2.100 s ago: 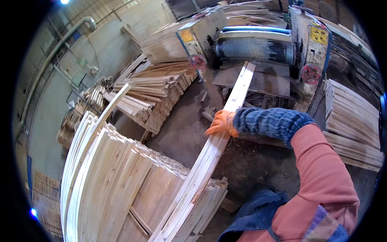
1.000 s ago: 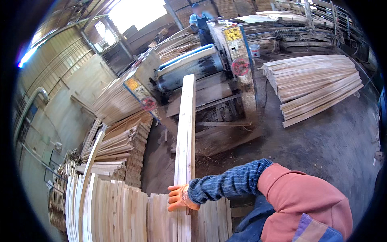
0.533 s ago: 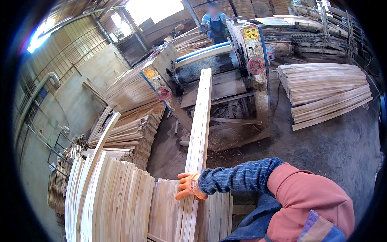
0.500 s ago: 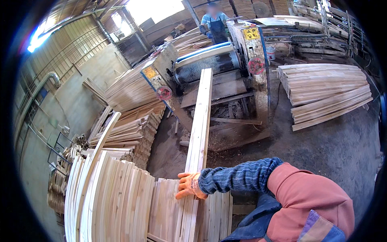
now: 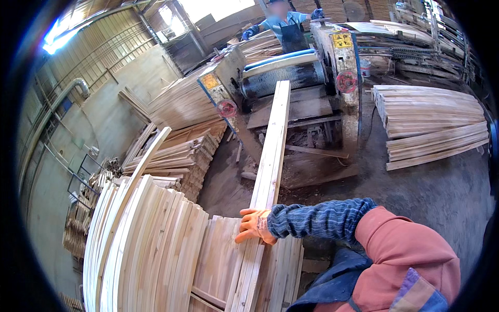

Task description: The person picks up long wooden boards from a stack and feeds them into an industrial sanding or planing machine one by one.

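My right hand (image 5: 257,226), in an orange glove, lies across a long bundle of narrow, pale wooden boards (image 5: 270,151), with its fingers closed over their edge. The boards run away from me, and their far end meets the dark roller (image 5: 306,75) of a machine (image 5: 340,78). Their near part lies over a stack of wooden strips (image 5: 156,244). A striped blue sleeve cover (image 5: 322,221) and a pink sleeve (image 5: 403,244) cover my right arm. My left hand is out of the picture.
One long curved strip (image 5: 136,182) leans on the left of the stack. More lumber (image 5: 179,161) is piled beyond it. To the right, a board pile (image 5: 431,122) lies on the concrete floor (image 5: 426,192). Behind the machine stands a co-worker (image 5: 286,28) in dark gloves.
The scene has shifted rightward in the picture. My right hand has moved slightly farther forward, still on the boards. The co-worker's arms are now spread apart, hands raised.
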Demonstrator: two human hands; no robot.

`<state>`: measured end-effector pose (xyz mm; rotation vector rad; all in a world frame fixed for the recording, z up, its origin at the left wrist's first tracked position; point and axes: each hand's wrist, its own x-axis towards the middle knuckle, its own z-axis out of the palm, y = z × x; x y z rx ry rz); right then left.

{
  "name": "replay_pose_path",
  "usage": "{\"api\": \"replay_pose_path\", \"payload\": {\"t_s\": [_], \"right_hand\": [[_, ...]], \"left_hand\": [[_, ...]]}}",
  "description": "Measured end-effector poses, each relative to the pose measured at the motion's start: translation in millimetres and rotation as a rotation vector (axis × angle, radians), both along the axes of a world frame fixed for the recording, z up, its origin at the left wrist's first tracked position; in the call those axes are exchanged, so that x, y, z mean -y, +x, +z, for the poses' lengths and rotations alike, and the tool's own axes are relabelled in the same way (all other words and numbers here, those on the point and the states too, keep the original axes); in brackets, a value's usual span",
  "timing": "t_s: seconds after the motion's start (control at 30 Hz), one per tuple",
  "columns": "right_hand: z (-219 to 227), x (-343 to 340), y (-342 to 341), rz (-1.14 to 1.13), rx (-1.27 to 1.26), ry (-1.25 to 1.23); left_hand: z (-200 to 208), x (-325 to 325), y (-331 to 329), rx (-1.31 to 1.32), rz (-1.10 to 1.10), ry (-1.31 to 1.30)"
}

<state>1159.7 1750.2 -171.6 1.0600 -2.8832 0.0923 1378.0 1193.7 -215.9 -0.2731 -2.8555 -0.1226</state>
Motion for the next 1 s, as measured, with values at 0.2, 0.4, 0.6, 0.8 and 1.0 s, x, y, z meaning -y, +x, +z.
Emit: {"api": "replay_pose_path", "payload": {"t_s": [0.2, 0.4, 0.6, 0.8, 1.0], "right_hand": [[0.5, 0.2, 0.2, -0.015, 0.063, -0.031], [0.6, -1.4, 0.7, -0.014, 0.054, -0.033], [7.8, 0.0, 1.6, -0.012, 0.092, -0.007], [1.8, -3.2, 0.9, -0.008, 0.078, -0.058], [7.1, -2.3, 4.2, -0.012, 0.084, -0.044]], "left_hand": [[56.4, -46.2, 3.1, 0.204, 0.046, -0.080], [54.7, -45.5, 5.5, 0.225, 0.054, -0.070], [39.3, -44.5, 10.6, 0.071, 0.010, -0.040], [56.7, -53.6, 3.8, 0.250, 0.109, -0.032], [53.1, -51.6, 4.6, 0.224, 0.073, -0.022]]}}
